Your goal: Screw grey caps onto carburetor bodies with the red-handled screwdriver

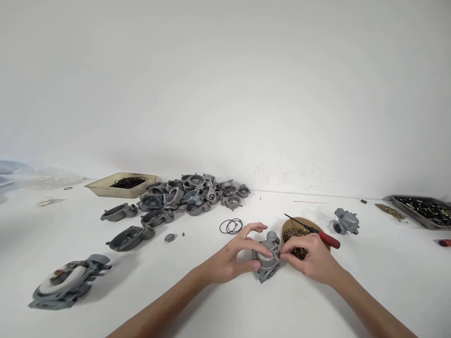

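Observation:
My left hand (234, 256) grips a small grey cast-metal housing (267, 263) that rests on the white table, thumb and fingers wrapped over its domed top. My right hand (310, 258) is pinched at the housing's right side, fingertips pressed together on something too small to make out. Right behind that hand stands a round tan bowl (287, 226) of small brass screws, with a red-handled screwdriver (317, 232) lying across its rim.
A pile of grey metal covers (192, 193) lies at the back left, beside a beige tray (105, 187) of black rings. Black O-rings (231, 226) lie behind my hands. Another assembled housing (346, 221), a metal tray (405, 206) and a large part (68, 284) sit around.

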The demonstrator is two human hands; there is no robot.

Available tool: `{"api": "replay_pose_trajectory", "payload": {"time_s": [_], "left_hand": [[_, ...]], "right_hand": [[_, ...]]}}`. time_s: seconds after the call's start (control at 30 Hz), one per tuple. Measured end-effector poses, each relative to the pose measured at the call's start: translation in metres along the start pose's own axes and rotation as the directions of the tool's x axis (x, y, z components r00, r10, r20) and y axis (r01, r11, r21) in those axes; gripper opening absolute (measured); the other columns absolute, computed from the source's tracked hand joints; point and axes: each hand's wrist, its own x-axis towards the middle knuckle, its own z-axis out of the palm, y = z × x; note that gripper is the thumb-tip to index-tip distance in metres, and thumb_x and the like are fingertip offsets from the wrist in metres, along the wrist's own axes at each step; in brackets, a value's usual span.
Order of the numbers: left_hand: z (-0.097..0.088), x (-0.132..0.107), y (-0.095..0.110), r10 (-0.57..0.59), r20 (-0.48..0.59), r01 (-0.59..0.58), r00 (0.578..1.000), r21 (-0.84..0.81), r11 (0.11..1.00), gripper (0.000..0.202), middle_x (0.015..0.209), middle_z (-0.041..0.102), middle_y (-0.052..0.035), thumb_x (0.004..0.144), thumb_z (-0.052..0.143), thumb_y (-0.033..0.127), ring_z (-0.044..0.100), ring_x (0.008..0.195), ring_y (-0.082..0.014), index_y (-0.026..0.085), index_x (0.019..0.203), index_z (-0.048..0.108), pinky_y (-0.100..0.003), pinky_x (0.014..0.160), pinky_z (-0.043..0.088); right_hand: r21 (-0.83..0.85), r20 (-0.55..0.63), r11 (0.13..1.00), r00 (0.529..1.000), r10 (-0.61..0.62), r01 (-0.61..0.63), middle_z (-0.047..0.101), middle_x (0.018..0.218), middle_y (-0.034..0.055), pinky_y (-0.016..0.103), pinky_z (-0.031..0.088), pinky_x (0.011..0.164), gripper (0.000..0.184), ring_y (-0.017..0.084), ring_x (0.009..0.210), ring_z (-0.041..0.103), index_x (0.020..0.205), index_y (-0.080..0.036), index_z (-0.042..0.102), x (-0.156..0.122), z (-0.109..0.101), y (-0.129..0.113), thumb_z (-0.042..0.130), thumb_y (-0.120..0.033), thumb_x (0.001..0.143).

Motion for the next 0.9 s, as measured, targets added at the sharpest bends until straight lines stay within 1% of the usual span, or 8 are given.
{"api": "replay_pose_trajectory", "payload": {"time_s": [0.17, 0.27, 0.43, 0.53, 0.6, 0.67, 0.77, 0.9], "left_hand": [[0.010, 0.001, 0.009, 0.068, -0.085, -0.058, 0.994, 0.117, 0.991, 0.032, 0.130, 0.059, -0.0125, 0.095, 0.074, 0.053, 0.057, 0.120, -0.0303, 0.025, 0.110, 0.078, -0.048, 0.104, 0.050], [0.019, 0.000, 0.013, 0.093, -0.158, -0.056, 0.983, 0.224, 0.973, 0.028, 0.132, 0.055, -0.0119, 0.088, 0.084, 0.043, 0.062, 0.108, -0.0265, 0.023, 0.105, 0.074, -0.043, 0.097, 0.053], [0.026, 0.000, 0.016, 0.143, -0.187, -0.085, 0.972, 0.289, 0.954, 0.016, 0.129, 0.057, -0.0104, 0.090, 0.076, 0.023, 0.063, 0.111, -0.0260, 0.023, 0.103, 0.067, -0.038, 0.094, 0.052], [0.025, 0.000, 0.016, 0.129, -0.183, -0.075, 0.975, 0.274, 0.959, 0.020, 0.129, 0.057, -0.0103, 0.089, 0.072, 0.021, 0.064, 0.112, -0.0264, 0.023, 0.106, 0.062, -0.037, 0.093, 0.052], [0.025, 0.000, 0.016, 0.112, -0.191, -0.058, 0.975, 0.268, 0.962, 0.028, 0.129, 0.058, -0.0103, 0.088, 0.071, 0.022, 0.063, 0.112, -0.0266, 0.024, 0.113, 0.059, -0.038, 0.094, 0.052], [0.026, -0.001, 0.016, 0.109, -0.200, -0.051, 0.974, 0.277, 0.959, 0.037, 0.130, 0.058, -0.0102, 0.088, 0.070, 0.024, 0.061, 0.116, -0.0278, 0.026, 0.122, 0.056, -0.040, 0.098, 0.050], [0.027, -0.002, 0.018, 0.104, -0.179, -0.040, 0.978, 0.331, 0.943, 0.046, 0.133, 0.060, -0.0104, 0.087, 0.071, 0.029, 0.058, 0.122, -0.0311, 0.027, 0.130, 0.054, -0.045, 0.104, 0.047], [0.028, 0.000, 0.019, 0.024, -0.168, 0.038, 0.986, 0.355, 0.934, 0.056, 0.132, 0.063, -0.0104, 0.084, 0.079, 0.038, 0.059, 0.120, -0.0331, 0.026, 0.132, 0.052, -0.048, 0.104, 0.046]], "right_hand": [[-0.015, 0.004, 0.995, 0.995, -0.097, 0.097, 0.082, 0.084, 0.0008, 0.027, 0.056, 0.070, 0.015, 0.016, 0.072, 0.075, 0.086, -0.022, 0.079, -0.001, 0.001, 0.003, 0.066, -0.017, 0.093], [-0.014, 0.024, 0.989, 0.989, -0.144, 0.145, 0.081, 0.085, 0.0019, 0.026, 0.056, 0.068, 0.021, 0.016, 0.074, 0.075, 0.089, -0.022, 0.080, -0.001, -0.001, 0.000, 0.061, -0.017, 0.097], [-0.093, 0.132, 0.980, 0.978, -0.165, 0.178, 0.080, 0.099, 0.0048, 0.026, 0.056, 0.066, 0.023, 0.015, 0.078, 0.074, 0.097, -0.022, 0.083, -0.001, -0.007, -0.007, 0.061, -0.018, 0.098], [-0.135, 0.163, 0.969, 0.969, -0.184, 0.207, 0.080, 0.101, 0.0052, 0.027, 0.057, 0.069, 0.027, 0.016, 0.080, 0.074, 0.102, -0.023, 0.082, 0.000, -0.016, -0.009, 0.056, -0.018, 0.100], [-0.213, 0.123, 0.955, 0.975, -0.185, 0.208, 0.080, 0.098, 0.0055, 0.029, 0.058, 0.073, 0.029, 0.017, 0.082, 0.075, 0.104, -0.022, 0.081, -0.002, -0.028, -0.007, 0.052, -0.020, 0.103], [-0.347, 0.052, 0.930, 0.993, -0.104, 0.116, 0.080, 0.094, 0.0062, 0.033, 0.059, 0.073, 0.029, 0.019, 0.080, 0.074, 0.103, -0.023, 0.080, -0.005, -0.046, -0.002, 0.051, -0.026, 0.104], [-0.528, -0.006, 0.840, 0.989, 0.148, -0.129, 0.080, 0.106, 0.0082, 0.038, 0.061, 0.074, 0.024, 0.022, 0.081, 0.075, 0.109, -0.025, 0.079, -0.012, -0.073, 0.009, 0.060, -0.037, 0.099], [-0.615, 0.056, 0.757, 0.945, 0.323, -0.222, 0.080, 0.109, 0.0068, 0.039, 0.062, 0.076, 0.033, 0.027, 0.093, 0.077, 0.117, -0.031, 0.078, -0.017, -0.088, 0.023, 0.067, -0.027, 0.086]]}}
